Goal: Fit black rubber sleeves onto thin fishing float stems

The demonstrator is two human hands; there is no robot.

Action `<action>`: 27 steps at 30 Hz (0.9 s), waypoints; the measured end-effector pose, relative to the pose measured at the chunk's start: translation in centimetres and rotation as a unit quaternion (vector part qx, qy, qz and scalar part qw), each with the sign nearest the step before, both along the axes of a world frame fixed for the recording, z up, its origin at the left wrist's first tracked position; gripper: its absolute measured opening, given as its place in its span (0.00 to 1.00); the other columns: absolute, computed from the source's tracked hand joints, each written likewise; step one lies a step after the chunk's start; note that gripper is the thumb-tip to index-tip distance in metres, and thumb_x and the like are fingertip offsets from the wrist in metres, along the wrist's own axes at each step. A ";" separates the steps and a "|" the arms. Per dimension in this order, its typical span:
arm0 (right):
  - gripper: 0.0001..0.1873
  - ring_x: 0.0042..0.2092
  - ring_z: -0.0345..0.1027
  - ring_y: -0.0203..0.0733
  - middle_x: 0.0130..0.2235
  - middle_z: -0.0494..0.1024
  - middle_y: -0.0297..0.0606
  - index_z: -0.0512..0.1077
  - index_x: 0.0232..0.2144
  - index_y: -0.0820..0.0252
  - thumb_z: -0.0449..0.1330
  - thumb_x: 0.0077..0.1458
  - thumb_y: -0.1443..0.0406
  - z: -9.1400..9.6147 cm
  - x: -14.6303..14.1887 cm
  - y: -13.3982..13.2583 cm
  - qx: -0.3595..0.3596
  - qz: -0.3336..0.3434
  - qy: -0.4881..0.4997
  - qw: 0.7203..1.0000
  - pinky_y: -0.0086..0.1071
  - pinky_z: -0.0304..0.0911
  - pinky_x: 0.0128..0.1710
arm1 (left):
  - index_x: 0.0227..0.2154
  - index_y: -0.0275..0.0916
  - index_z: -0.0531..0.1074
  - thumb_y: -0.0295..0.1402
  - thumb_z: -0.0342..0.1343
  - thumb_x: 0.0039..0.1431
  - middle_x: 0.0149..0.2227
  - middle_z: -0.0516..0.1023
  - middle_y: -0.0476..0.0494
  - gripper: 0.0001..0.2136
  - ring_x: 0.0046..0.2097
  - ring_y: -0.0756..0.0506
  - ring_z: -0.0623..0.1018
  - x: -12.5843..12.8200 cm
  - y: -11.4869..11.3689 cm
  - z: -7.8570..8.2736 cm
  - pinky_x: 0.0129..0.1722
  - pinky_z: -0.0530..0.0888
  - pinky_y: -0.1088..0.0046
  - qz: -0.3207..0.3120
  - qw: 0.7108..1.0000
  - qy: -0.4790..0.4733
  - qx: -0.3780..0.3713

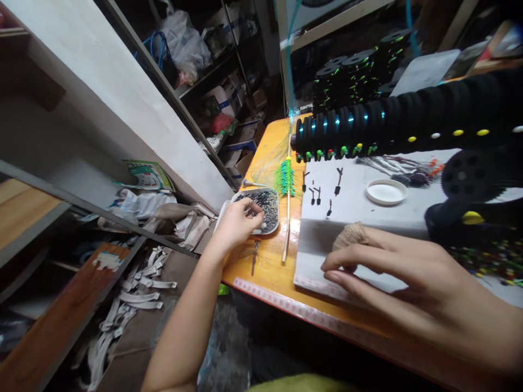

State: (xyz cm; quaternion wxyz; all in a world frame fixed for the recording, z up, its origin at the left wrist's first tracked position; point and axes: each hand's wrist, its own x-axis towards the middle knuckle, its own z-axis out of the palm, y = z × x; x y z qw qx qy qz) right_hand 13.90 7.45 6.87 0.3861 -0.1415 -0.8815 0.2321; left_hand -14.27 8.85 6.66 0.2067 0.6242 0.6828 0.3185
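My left hand (236,222) reaches into a small white dish (273,224) full of tiny dark metal parts at the left edge of the orange table (267,275); its fingers are curled in a pinch among the parts. My right hand (412,283) lies near the table's front edge, fingers stretched over a grey mat (314,245), its fingertips touching a beige ball of thread (350,234). A thin wooden stick (286,228) with green tufts lies between the dish and the mat. Several small black pieces (316,193) lie on the mat.
A long black foam roll (408,122) stuck with coloured beads spans the table's back. A round white lid (386,191) sits on the mat, black spools (469,174) at right. A measuring tape runs along the table's front edge. Left are cluttered shelves (81,218) and white strips (139,294).
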 end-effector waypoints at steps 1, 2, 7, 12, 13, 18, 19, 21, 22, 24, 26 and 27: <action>0.08 0.30 0.69 0.37 0.31 0.73 0.35 0.76 0.39 0.57 0.58 0.66 0.72 -0.1 0.0 0.1 0.000 -0.002 0.002 1.000 0.28 0.65 0.28 | 0.26 0.39 0.75 0.26 0.62 0.52 0.24 0.75 0.52 0.03 0.27 0.47 0.72 0.2 -0.5 0.0 0.30 0.67 0.71 0.017 0.999 -0.020 0.018; 0.07 0.30 0.69 0.37 0.30 0.72 0.35 0.76 0.39 0.57 0.59 0.66 0.72 -0.1 0.0 0.1 0.001 -0.006 0.007 1.000 0.28 0.64 0.27 | 0.27 0.39 0.75 0.27 0.62 0.53 0.24 0.74 0.52 0.03 0.27 0.47 0.72 0.5 -1.2 0.1 0.30 0.67 0.71 0.031 0.998 -0.044 0.038; 0.06 0.28 0.67 0.35 0.28 0.71 0.34 0.77 0.38 0.58 0.60 0.67 0.70 0.0 -0.1 -0.2 -0.007 -0.040 0.046 0.998 0.28 0.62 0.26 | 0.27 0.41 0.70 0.35 0.65 0.58 0.32 0.80 0.47 0.09 0.36 0.46 0.79 5.5 -5.9 -0.6 0.38 0.74 0.71 0.044 0.973 -0.197 0.112; 0.06 0.31 0.70 0.35 0.30 0.75 0.34 0.74 0.37 0.58 0.61 0.64 0.73 -0.4 -0.3 -0.9 -0.032 -0.041 0.081 0.995 0.26 0.67 0.28 | 0.25 0.38 0.70 0.34 0.77 0.47 0.29 0.78 0.50 0.18 0.30 0.53 0.75 11.3 -9.7 -1.8 0.30 0.70 0.80 0.063 0.797 -0.600 0.037; 0.06 0.31 0.70 0.35 0.31 0.76 0.35 0.73 0.36 0.58 0.61 0.64 0.73 -0.5 -0.3 -1.1 -0.033 -0.036 0.076 0.996 0.27 0.67 0.29 | 0.25 0.38 0.70 0.34 0.79 0.45 0.29 0.77 0.50 0.19 0.29 0.54 0.73 12.0 -10.0 -1.9 0.28 0.68 0.82 0.076 0.768 -0.636 0.026; 0.06 0.31 0.72 0.37 0.31 0.78 0.36 0.74 0.38 0.57 0.61 0.64 0.73 -0.5 -0.3 -1.7 -0.034 -0.034 0.078 0.996 0.28 0.67 0.28 | 0.25 0.37 0.70 0.32 0.80 0.43 0.29 0.75 0.52 0.20 0.24 0.57 0.66 13.3 -10.8 -1.9 0.22 0.62 0.83 0.114 0.719 -0.685 0.027; 0.07 0.31 0.72 0.37 0.32 0.78 0.36 0.74 0.38 0.57 0.61 0.64 0.73 -0.4 -0.2 -1.7 -0.042 -0.033 0.081 0.995 0.28 0.68 0.28 | 0.25 0.37 0.69 0.32 0.80 0.43 0.29 0.75 0.52 0.20 0.23 0.57 0.65 13.3 -10.8 -1.8 0.22 0.61 0.83 0.116 0.715 -0.689 0.026; 0.08 0.32 0.73 0.38 0.33 0.79 0.37 0.75 0.40 0.55 0.62 0.64 0.73 -0.3 -0.2 -1.8 -0.056 -0.032 0.084 0.994 0.29 0.69 0.28 | 0.25 0.37 0.69 0.32 0.80 0.43 0.28 0.75 0.52 0.20 0.22 0.58 0.63 13.3 -10.8 -1.9 0.21 0.60 0.84 0.116 0.706 -0.698 0.027; 0.08 0.32 0.73 0.38 0.33 0.79 0.37 0.75 0.40 0.55 0.62 0.64 0.73 -0.3 -0.2 -1.9 -0.057 -0.034 0.084 0.994 0.30 0.69 0.28 | 0.25 0.37 0.69 0.31 0.80 0.43 0.28 0.75 0.52 0.20 0.22 0.58 0.63 13.3 -10.8 -1.9 0.21 0.60 0.84 0.115 0.701 -0.703 0.028; 0.08 0.32 0.73 0.39 0.33 0.79 0.37 0.75 0.41 0.53 0.62 0.64 0.72 -0.3 -0.1 -1.9 -0.056 -0.039 0.083 0.994 0.30 0.69 0.28 | 0.25 0.37 0.70 0.31 0.80 0.43 0.29 0.75 0.52 0.20 0.22 0.59 0.63 13.3 -10.8 -2.0 0.21 0.60 0.85 0.116 0.691 -0.713 0.028; 0.08 0.32 0.73 0.40 0.33 0.79 0.37 0.75 0.41 0.53 0.63 0.64 0.72 -0.4 -0.1 -2.0 -0.054 -0.042 0.083 0.994 0.30 0.69 0.28 | 0.25 0.36 0.71 0.30 0.80 0.43 0.29 0.75 0.52 0.19 0.23 0.59 0.65 13.4 -10.8 -2.1 0.22 0.61 0.86 0.117 0.684 -0.720 0.024; 0.08 0.32 0.73 0.39 0.33 0.79 0.36 0.75 0.41 0.53 0.62 0.64 0.72 -0.4 -0.1 -2.0 -0.055 -0.040 0.084 0.994 0.30 0.69 0.28 | 0.25 0.36 0.71 0.30 0.80 0.43 0.29 0.75 0.52 0.19 0.24 0.58 0.66 13.5 -10.8 -2.1 0.22 0.61 0.86 0.117 0.682 -0.722 0.022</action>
